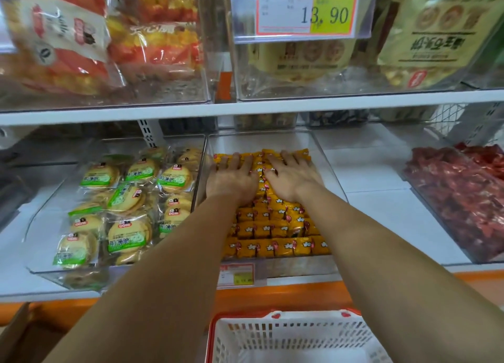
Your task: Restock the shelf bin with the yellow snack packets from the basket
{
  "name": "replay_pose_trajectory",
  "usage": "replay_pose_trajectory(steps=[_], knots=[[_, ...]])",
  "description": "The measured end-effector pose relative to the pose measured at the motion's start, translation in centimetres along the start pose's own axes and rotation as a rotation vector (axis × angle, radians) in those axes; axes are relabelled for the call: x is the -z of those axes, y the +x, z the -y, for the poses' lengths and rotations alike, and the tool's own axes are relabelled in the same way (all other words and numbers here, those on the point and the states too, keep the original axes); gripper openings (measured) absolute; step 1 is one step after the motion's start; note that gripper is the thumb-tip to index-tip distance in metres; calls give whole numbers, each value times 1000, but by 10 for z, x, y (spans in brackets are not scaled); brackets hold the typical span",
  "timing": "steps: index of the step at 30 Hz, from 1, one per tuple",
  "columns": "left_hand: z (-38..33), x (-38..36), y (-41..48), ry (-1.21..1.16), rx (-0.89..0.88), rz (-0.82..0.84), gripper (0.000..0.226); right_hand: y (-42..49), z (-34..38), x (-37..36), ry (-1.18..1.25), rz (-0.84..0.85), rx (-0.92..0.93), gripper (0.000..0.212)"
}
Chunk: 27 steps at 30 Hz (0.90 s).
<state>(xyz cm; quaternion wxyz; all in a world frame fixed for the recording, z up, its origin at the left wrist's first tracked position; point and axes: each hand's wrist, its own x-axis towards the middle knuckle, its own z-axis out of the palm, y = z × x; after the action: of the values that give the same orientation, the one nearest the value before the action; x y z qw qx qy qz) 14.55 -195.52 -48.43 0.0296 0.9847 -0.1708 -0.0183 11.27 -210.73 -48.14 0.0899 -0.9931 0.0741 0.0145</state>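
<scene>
**Packets pressed flat in the bin**

The yellow packets are laid in rows in the clear bin on the lower shelf. The rear rows are pressed by the left hand and right hand, fingers held straight, nothing grasped. The basket is seen below.
</scene>
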Motion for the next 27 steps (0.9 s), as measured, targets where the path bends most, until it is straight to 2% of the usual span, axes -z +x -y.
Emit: replay_pose_trajectory(steps=[3, 9, 15, 17, 20, 21, 22, 24, 25, 27], knots=[[0, -1, -1, -40, 12, -30, 59, 1, 0, -2, 50, -32, -31, 68], [1, -6, 3, -62, 20, -39, 58, 9, 0, -4, 41, 8, -61, 68], [-1, 7, -8, -132, 17, -152, 54, 3, 1, 5, 22, 30, -37, 67], [-6, 21, -17, -193, 28, -184, 52, -5, 3, 17, 80, -32, -10, 64], [-13, 34, -57, -399, 33, -226, 49, -45, 3, 30, 291, -278, 43, 61], [-16, 31, -77, -434, 10, -227, 50, -64, 2, 29, 339, -297, 87, 62], [-19, 26, -95, -411, -19, -208, 53, -81, -1, 25, 355, -263, 136, 63], [-21, 11, -121, -252, -44, -93, 62, -112, -6, 9, 264, -81, 180, 64], [-21, 3, -127, -165, -41, -39, 64, -120, -7, 1, 183, 4, 162, 64], [-22, -9, -128, -69, -29, 9, 63, -124, -6, -8, 77, 68, 96, 64]])
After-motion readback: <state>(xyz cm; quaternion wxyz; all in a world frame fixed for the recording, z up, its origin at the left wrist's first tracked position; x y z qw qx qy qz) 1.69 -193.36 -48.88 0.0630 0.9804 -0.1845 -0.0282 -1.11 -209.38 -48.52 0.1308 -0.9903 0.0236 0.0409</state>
